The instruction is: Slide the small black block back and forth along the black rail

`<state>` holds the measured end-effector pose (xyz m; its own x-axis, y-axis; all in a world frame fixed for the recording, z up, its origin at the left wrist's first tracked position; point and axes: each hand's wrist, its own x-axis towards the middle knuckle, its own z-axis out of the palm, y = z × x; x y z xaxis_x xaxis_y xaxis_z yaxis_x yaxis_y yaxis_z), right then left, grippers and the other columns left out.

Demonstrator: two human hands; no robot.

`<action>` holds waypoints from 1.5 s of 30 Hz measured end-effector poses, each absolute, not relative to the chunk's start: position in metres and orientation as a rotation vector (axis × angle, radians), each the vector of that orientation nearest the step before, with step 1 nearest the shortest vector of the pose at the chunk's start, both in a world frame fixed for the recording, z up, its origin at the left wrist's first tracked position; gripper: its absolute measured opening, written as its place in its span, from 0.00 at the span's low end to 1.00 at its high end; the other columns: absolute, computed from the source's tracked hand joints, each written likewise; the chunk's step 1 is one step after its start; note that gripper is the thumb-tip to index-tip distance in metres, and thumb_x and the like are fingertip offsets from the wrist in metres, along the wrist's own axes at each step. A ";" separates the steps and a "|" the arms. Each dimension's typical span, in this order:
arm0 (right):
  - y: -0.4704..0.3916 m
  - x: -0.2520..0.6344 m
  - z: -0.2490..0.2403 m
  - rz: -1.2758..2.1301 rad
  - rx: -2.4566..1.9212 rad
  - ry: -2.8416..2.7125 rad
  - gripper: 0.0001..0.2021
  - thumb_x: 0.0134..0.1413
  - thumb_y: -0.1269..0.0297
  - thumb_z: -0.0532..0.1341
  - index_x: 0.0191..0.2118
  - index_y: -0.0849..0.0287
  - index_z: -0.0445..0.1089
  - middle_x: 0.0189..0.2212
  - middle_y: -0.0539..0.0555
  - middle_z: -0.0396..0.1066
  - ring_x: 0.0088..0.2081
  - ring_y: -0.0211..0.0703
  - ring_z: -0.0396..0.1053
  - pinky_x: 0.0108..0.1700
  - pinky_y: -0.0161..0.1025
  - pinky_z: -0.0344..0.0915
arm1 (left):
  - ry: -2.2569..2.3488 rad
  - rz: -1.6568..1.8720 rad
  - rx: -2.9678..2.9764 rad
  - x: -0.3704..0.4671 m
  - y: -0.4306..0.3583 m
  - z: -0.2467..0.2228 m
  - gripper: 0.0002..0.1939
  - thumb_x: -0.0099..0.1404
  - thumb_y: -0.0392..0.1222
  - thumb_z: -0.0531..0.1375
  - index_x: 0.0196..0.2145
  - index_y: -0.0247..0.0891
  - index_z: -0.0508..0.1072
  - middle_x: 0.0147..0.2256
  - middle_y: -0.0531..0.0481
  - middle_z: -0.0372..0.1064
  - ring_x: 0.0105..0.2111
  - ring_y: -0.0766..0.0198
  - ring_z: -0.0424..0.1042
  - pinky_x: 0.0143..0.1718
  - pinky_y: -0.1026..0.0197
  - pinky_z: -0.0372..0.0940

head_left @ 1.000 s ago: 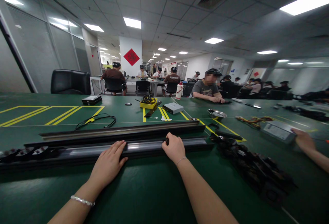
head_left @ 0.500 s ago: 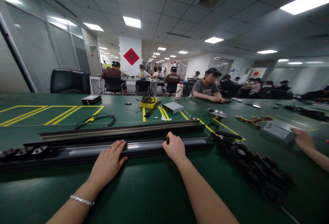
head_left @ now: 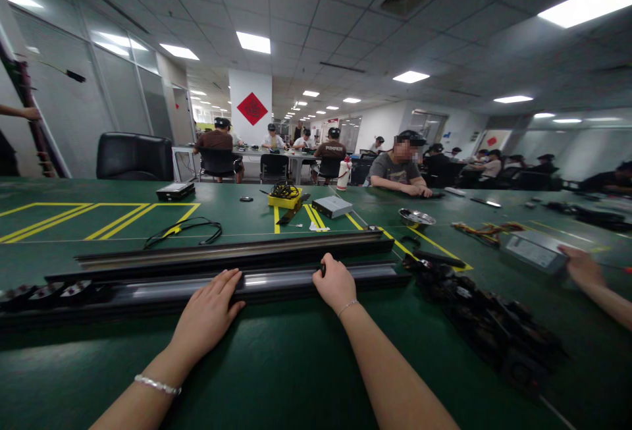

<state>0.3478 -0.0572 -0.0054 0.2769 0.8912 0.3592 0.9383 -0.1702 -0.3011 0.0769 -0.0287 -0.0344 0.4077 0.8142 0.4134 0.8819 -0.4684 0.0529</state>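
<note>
A long dark metal rail (head_left: 284, 280) with a shiny grey channel lies across the table in front of me. My left hand (head_left: 210, 308) rests flat on it, fingers stretched out together and thumb at the near edge. Further right, my right hand (head_left: 336, 283) is closed at the rail, with a small black piece (head_left: 323, 270) peeking out between thumb and fingers. What that piece is, I cannot make out. Several dark block-like parts (head_left: 74, 290) sit in the rail's left end. Just behind it lies a second long rail (head_left: 237, 249), touched by neither hand.
Dark jumbled parts (head_left: 481, 311) lie right of my right arm. Another person's hand (head_left: 585, 268) touches a grey metal box (head_left: 536, 250). Beyond the rails are a black cable (head_left: 190, 232), a yellow tray (head_left: 285, 198), a silver box (head_left: 332, 206) and a metal bowl (head_left: 417, 217).
At the far left, a person's arm has come into view, beside a dark reddish upright strip and a dangling black connector. Both my hands and the rails have stayed in place.
</note>
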 end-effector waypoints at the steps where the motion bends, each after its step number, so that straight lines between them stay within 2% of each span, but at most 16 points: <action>1: -0.057 0.348 -0.006 -0.138 -2.088 -1.641 0.05 0.48 0.66 0.53 0.34 0.55 0.61 0.30 0.52 0.69 0.36 0.43 0.65 0.39 0.36 0.53 | -1.515 -0.589 -2.484 0.077 -0.029 -0.035 0.27 0.60 0.48 0.52 0.57 0.40 0.59 0.58 0.45 0.58 0.57 0.55 0.58 0.53 0.52 0.57; 9: -0.057 0.351 -0.010 -0.180 -2.031 -1.648 0.04 0.48 0.66 0.53 0.32 0.56 0.60 0.30 0.51 0.68 0.36 0.41 0.64 0.48 0.41 0.49 | -1.508 -0.567 -2.476 0.076 -0.028 -0.036 0.27 0.60 0.48 0.52 0.57 0.37 0.59 0.58 0.44 0.57 0.57 0.55 0.57 0.53 0.52 0.58; 20: -0.057 0.349 -0.008 -0.173 -2.072 -1.611 0.05 0.48 0.66 0.53 0.33 0.56 0.61 0.30 0.53 0.69 0.37 0.43 0.65 0.39 0.37 0.53 | -1.519 -0.557 -2.479 0.076 -0.028 -0.035 0.27 0.60 0.48 0.51 0.57 0.38 0.59 0.58 0.45 0.57 0.57 0.55 0.57 0.53 0.52 0.57; 27: -0.057 0.349 -0.008 -0.183 -2.090 -1.607 0.06 0.48 0.67 0.53 0.35 0.57 0.62 0.31 0.53 0.69 0.36 0.43 0.66 0.38 0.36 0.54 | -1.476 -0.593 -2.465 0.075 -0.027 -0.037 0.27 0.60 0.48 0.52 0.57 0.39 0.59 0.57 0.44 0.58 0.56 0.55 0.59 0.52 0.53 0.58; 32: -0.058 0.351 -0.010 -0.192 -2.046 -1.618 0.08 0.48 0.66 0.53 0.36 0.57 0.64 0.32 0.53 0.70 0.37 0.43 0.66 0.44 0.37 0.53 | -1.478 -0.572 -2.462 0.076 -0.028 -0.036 0.27 0.61 0.48 0.52 0.57 0.38 0.58 0.57 0.44 0.58 0.56 0.54 0.59 0.51 0.52 0.59; 35: -0.057 0.352 -0.011 -0.160 -2.023 -1.632 0.10 0.48 0.66 0.53 0.37 0.56 0.67 0.36 0.53 0.71 0.41 0.43 0.65 0.51 0.41 0.48 | -1.490 -0.547 -2.464 0.077 -0.029 -0.034 0.27 0.61 0.48 0.51 0.57 0.37 0.58 0.58 0.45 0.58 0.56 0.54 0.59 0.51 0.52 0.59; 37: -0.057 0.353 -0.011 -0.149 -2.021 -1.636 0.10 0.48 0.66 0.53 0.37 0.56 0.68 0.37 0.53 0.71 0.43 0.43 0.64 0.53 0.42 0.46 | -1.489 -0.544 -2.467 0.077 -0.029 -0.034 0.27 0.61 0.48 0.51 0.57 0.37 0.58 0.58 0.45 0.57 0.56 0.54 0.58 0.51 0.52 0.59; 45: -0.056 0.354 -0.010 -0.175 -2.035 -1.632 0.10 0.47 0.66 0.53 0.36 0.57 0.69 0.35 0.53 0.71 0.39 0.43 0.65 0.45 0.37 0.53 | -1.482 -0.585 -2.478 0.076 -0.030 -0.034 0.27 0.61 0.48 0.52 0.57 0.38 0.59 0.57 0.45 0.58 0.56 0.55 0.58 0.51 0.52 0.59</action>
<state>0.3539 -0.0561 -0.0099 0.2654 0.8721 0.4112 0.9394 -0.1378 -0.3139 0.0760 -0.0295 -0.0336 0.4207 0.7998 0.4282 0.8768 -0.4796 0.0345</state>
